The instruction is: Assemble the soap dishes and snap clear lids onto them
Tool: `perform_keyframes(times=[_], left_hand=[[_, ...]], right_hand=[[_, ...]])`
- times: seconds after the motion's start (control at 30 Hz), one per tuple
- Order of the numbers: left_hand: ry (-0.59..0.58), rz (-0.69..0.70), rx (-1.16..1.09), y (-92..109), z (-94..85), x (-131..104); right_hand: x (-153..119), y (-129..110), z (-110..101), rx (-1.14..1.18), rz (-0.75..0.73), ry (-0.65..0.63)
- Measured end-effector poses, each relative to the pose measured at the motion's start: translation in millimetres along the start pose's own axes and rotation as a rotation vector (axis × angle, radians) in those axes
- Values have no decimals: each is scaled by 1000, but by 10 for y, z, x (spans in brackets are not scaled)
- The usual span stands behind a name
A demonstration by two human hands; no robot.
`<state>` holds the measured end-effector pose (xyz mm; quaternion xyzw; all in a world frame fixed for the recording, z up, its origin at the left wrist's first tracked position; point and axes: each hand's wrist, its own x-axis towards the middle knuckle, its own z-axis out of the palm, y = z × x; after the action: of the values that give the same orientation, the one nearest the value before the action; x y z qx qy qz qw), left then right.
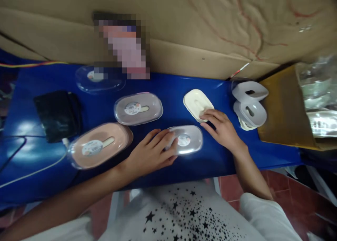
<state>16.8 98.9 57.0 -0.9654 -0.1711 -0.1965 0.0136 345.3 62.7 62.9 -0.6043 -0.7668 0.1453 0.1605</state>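
Note:
My left hand (154, 151) rests with spread fingers on the left end of a clear lid with a round label (191, 139), near the table's front edge. The fingers of my right hand (219, 128) touch the lower right end of a cream oval piece (196, 102), with thumb and fingers slightly apart. Left of the hands lie a grey oval container (152, 109) and a pink oval container (105, 156), each with a clear lid and a round label. Two whitish pieces with slots, an upper one (259, 90) and a lower one (259, 114), sit to the right.
A black pouch (56, 116) and a white cable (34, 172) lie on the blue table (171, 84) at left. A clear lid (113, 83) is at the back. A cardboard box (284, 111) with plastic-wrapped items stands at right. Brown sheeting (184, 30) rises behind.

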Motion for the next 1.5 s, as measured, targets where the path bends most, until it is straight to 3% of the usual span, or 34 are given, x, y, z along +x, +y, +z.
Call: perform_keyframes(times=[0.2,0.3,0.37,0.43,0.53,0.63,0.7,0.8,0.9,1.0,1.17,1.3,1.5], left_hand=[[-79,-225,193,10,60,384],[-71,-364,156,-21,194,670],[-30,-330,107,4,288,800],[-45,-153,13,76,355,830],[-132,53,-100,198,386,692],[-154,54,-89,234,351,438],[-133,42,-78,204,312,275],[-78,-5,-103,118,268,108],[-37,-85,-163,25,269,49],[-45,-111,-184,-30,295,41],[-21,-179,-135,-19,354,2],[-4,-262,-205,-24,372,-27],[-52,-132,-162,-70,252,-24]], right_hand=[[-753,-2,-170,-117,156,-17],[-942,-80,-173,-59,82,-21],[-937,-66,-215,-3,16,-6],[-879,54,-286,-41,60,100],[-832,379,-381,-303,304,320],[-886,586,-358,-456,399,348],[-933,518,-261,-466,334,360],[-955,136,-49,-404,162,409],[-894,-307,156,-260,1,381],[-774,-540,285,-186,-69,329],[-619,-555,289,-172,-78,319],[-547,-553,256,-158,-52,223],[-319,-268,72,-206,59,181]])
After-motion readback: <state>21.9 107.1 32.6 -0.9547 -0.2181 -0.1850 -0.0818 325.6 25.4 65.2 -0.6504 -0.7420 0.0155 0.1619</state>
